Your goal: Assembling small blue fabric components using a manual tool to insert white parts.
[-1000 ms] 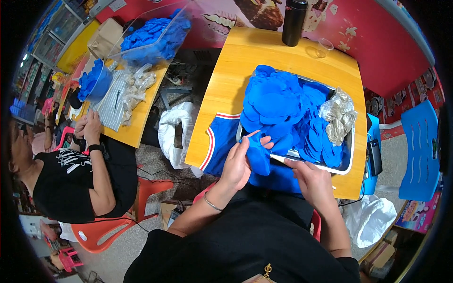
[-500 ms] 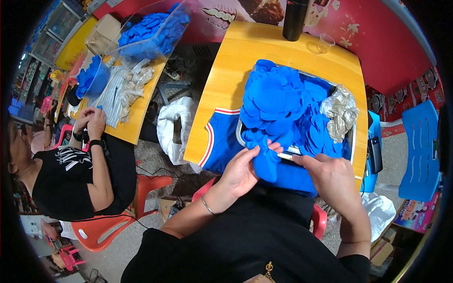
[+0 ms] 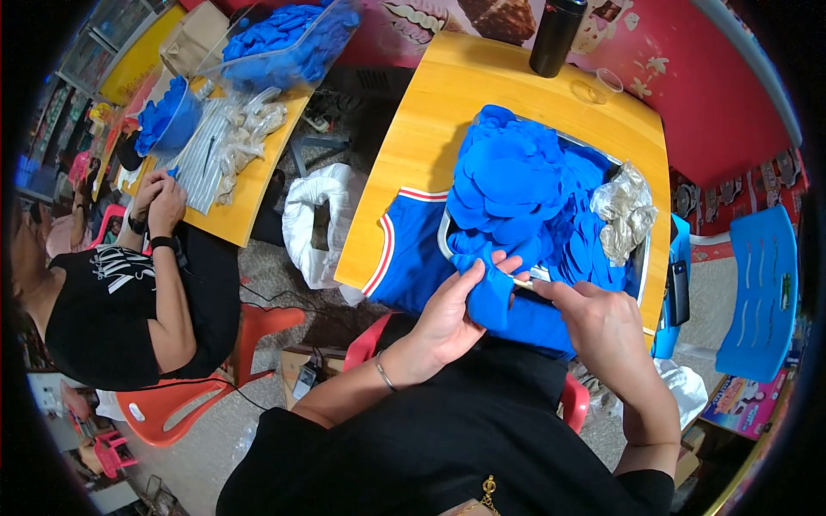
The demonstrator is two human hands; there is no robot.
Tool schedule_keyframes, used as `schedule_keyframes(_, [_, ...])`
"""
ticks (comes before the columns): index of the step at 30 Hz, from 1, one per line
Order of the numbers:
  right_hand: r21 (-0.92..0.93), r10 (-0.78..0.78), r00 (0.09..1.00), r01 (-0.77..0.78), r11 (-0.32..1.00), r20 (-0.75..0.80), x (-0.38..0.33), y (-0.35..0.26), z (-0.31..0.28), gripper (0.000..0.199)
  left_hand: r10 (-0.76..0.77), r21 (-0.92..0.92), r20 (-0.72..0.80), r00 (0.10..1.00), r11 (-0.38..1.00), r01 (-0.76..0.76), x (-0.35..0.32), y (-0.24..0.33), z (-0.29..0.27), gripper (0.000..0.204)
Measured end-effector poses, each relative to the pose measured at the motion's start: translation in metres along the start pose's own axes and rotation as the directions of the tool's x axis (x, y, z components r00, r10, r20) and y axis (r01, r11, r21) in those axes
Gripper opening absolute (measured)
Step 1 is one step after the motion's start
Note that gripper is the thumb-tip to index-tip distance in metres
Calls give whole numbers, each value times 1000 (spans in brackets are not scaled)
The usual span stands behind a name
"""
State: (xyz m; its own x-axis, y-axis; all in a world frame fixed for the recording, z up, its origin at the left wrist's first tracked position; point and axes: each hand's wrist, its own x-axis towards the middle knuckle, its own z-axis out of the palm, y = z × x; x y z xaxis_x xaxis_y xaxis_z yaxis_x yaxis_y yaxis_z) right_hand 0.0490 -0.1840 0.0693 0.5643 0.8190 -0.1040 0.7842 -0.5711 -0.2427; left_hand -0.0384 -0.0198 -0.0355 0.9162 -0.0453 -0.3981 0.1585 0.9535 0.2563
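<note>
Hands meet at the near edge of the yellow wooden table (image 3: 447, 112), just below the picture's centre. Your left hand (image 3: 452, 314) is closed around a folded blue fabric piece (image 3: 492, 297), thumb on one side and fingers wrapped over the other, so that the cloth is clamped in it. Your right hand (image 3: 602, 322) sits at 3 o'clock from the left, fingers drawn together in a pinch on a thin pale strip (image 3: 527, 280) that runs to the blue piece; what the strip is, you cannot tell from this view. At 12 o'clock from both hands stands a metal tray (image 3: 644, 258) heaped with blue fabric cut-outs (image 3: 516, 185), and a crumpled clear plastic bag (image 3: 626, 211) lies on the heap's right side. A blue garment with red and white trim (image 3: 413, 254) hangs over the table edge at 10 o'clock from your left hand. At the table's far edge stand a black bottle (image 3: 555, 34) and a clear plastic cup (image 3: 607, 84). A blue plastic chair (image 3: 761, 292) stands at 3 o'clock. At 9 o'clock another person in a black shirt (image 3: 112, 301) works with both hands at a second yellow table (image 3: 245, 202) carrying clear bags and more blue pieces.
</note>
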Motion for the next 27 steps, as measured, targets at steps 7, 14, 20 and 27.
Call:
schedule_keyframes(7, [189,7,1000,-3,982,-17,2,6,14,39,37,58,-7,999,998,-37,-2,-1,4,42])
schedule_keyframes(14, [658,69,988,-145,739,140,3,19,39,26,73,184,-42,996,981,-64,-3,-1,5,37])
schedule_keyframes(20, [695,63,987,-148,704,146,4,19,47,23,250,118,-6,968,962,-247,-3,-8,-11,52])
schedule_keyframes(27, [875,-19,961,-245,417,278,1,37,56,26,161,102,152,975,979,-177,-6,3,-13,58])
